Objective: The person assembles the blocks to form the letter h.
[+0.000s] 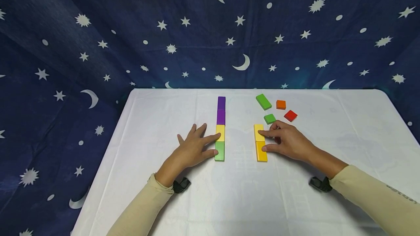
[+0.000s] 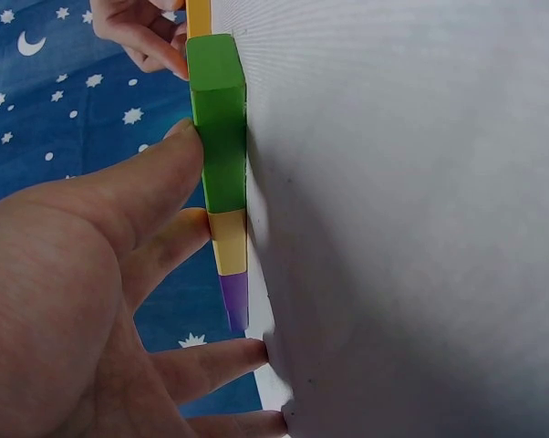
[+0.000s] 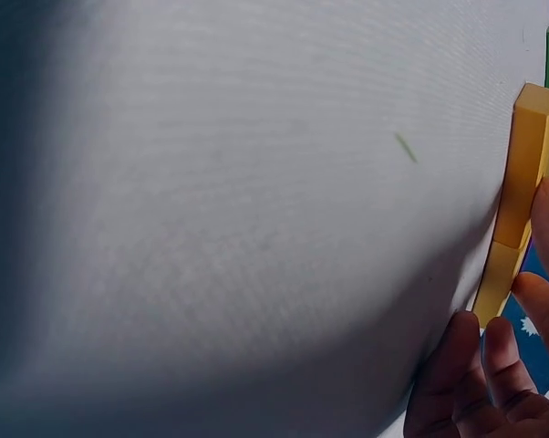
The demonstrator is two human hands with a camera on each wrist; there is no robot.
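Observation:
A straight column of flat blocks runs away from me: a green block (image 1: 220, 151) nearest, then a yellow block (image 1: 220, 134), then two purple blocks (image 1: 221, 117) end to end. My left hand (image 1: 191, 148) is left of it with fingers spread, thumb touching the green block and index fingertip on the yellow one. To the right, a light yellow block (image 1: 258, 128) and a deeper yellow block (image 1: 260, 156) lie end to end. My right hand (image 1: 290, 141) rests its index fingertip on the light one and its thumb on the deeper one; its other fingers are bent.
Beyond my right hand lie a long green block (image 1: 263, 101), a small green block (image 1: 269, 118), an orange block (image 1: 280, 104) and a red block (image 1: 290, 115). All sit on a white-covered table (image 1: 164, 112). A dark blue star-patterned curtain (image 1: 197, 10) hangs behind it.

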